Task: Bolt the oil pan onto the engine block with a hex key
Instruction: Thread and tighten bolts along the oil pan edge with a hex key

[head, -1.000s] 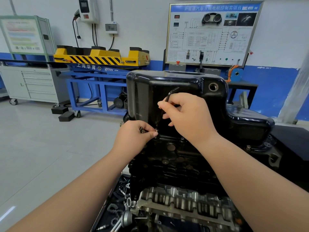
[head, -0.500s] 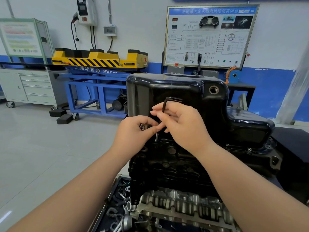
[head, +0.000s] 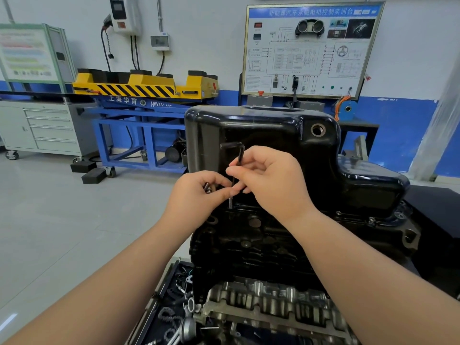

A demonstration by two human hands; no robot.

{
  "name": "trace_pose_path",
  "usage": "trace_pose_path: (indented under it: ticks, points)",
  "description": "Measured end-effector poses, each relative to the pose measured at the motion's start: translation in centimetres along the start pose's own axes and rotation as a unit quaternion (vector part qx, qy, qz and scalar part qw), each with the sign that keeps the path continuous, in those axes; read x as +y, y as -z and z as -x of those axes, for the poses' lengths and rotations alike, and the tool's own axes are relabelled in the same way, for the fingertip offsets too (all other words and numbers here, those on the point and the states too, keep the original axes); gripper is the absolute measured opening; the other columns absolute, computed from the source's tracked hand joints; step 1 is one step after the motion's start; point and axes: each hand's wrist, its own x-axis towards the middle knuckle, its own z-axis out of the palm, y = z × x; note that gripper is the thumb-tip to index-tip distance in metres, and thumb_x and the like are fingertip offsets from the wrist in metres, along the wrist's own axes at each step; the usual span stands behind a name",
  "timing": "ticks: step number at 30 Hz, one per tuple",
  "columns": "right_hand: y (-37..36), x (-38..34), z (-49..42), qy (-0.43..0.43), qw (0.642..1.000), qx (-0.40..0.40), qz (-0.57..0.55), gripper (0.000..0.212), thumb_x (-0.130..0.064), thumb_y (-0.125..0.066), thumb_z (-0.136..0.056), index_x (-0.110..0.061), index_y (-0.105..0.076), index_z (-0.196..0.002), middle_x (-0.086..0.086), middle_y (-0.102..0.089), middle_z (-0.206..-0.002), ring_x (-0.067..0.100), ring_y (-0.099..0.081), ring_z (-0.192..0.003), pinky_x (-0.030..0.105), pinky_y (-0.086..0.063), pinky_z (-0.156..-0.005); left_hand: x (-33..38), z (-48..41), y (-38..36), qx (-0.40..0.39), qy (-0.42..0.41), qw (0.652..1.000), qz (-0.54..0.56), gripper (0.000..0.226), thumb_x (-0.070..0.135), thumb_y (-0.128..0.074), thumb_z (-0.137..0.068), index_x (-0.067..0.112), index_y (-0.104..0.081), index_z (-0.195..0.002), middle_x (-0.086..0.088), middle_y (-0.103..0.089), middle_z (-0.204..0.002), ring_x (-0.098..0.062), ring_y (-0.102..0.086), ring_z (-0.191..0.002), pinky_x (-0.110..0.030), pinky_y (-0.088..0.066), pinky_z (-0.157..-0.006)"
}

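Note:
A glossy black oil pan (head: 268,135) sits on top of the dark engine block (head: 254,242). My right hand (head: 271,180) pinches the shaft of a black L-shaped hex key (head: 236,153), which stands upright with its tip down at the pan's near flange. My left hand (head: 196,195) is just left of the key, its fingers closed on a few small bolts (head: 207,188) and touching the key's lower shaft. More bolts (head: 371,220) show along the flange at the right.
A tray of loose parts and tools (head: 174,302) lies at the lower left of the engine. Behind stand a blue and yellow lift stand (head: 144,95), a grey drawer cabinet (head: 42,125) and a wiring training board (head: 308,51).
The hex key's short arm has swung round from pointing right to pointing left. My right hand has shifted on the shaft. My left hand stays by the flange with the bolts.

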Motion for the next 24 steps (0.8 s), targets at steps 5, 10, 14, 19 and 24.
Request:
trace_pose_path:
  ticks: [5,10,14,19,24]
  points:
    - [-0.31,0.19,0.08,0.001,1.000,0.009,-0.006,0.011,-0.009,-0.071,-0.082,-0.002,-0.063,-0.078,-0.005,-0.065,-0.059,0.008,-0.068,-0.057,0.016,-0.052,-0.055,0.08,0.11,-0.16,0.001,-0.012,1.000,0.016,0.014,0.034,-0.074,-0.073,0.039,-0.065,-0.062,0.018,-0.050,-0.048,0.001,-0.043,-0.051,-0.007,-0.034,-0.048]
    - [0.18,-0.27,0.14,0.002,0.999,-0.052,0.003,0.009,-0.010,-0.059,-0.090,-0.014,-0.064,-0.097,-0.002,-0.069,-0.084,0.011,-0.068,-0.065,0.024,-0.056,-0.064,0.20,0.03,0.10,-0.024,-0.009,1.000,0.012,0.006,0.034,-0.071,-0.076,0.032,-0.070,-0.070,0.019,-0.058,-0.053,0.001,-0.049,-0.053,-0.007,-0.037,-0.051]
    - [0.55,-0.61,-0.05,0.009,0.996,-0.091,0.017,0.025,-0.003,-0.050,-0.094,-0.019,-0.064,-0.108,-0.003,-0.070,-0.090,0.007,-0.067,-0.067,0.014,-0.050,-0.059,0.26,0.08,0.21,-0.025,-0.009,1.000,0.014,0.010,0.038,-0.068,-0.076,0.031,-0.073,-0.073,0.000,-0.063,-0.060,-0.011,-0.051,-0.056,-0.011,-0.039,-0.051]
    - [0.33,-0.26,-0.03,0.000,0.999,-0.040,0.005,0.011,-0.006,-0.063,-0.087,-0.016,-0.068,-0.087,-0.004,-0.069,-0.071,0.009,-0.067,-0.059,0.013,-0.048,-0.056,0.34,0.30,0.18,-0.031,-0.005,0.999,0.006,0.005,0.033,-0.070,-0.079,0.033,-0.072,-0.075,0.013,-0.054,-0.049,-0.001,-0.045,-0.049,-0.008,-0.035,-0.048]
    - [-0.17,-0.15,0.05,0.000,1.000,0.000,0.003,0.017,-0.010,-0.073,-0.080,-0.010,-0.058,-0.072,0.005,-0.066,-0.065,0.016,-0.066,-0.056,0.021,-0.053,-0.053,0.67,0.34,-0.14,0.000,-0.007,1.000,-0.010,0.010,0.030,-0.074,-0.074,0.034,-0.067,-0.068,0.019,-0.050,-0.047,0.001,-0.045,-0.051,-0.007,-0.034,-0.047]
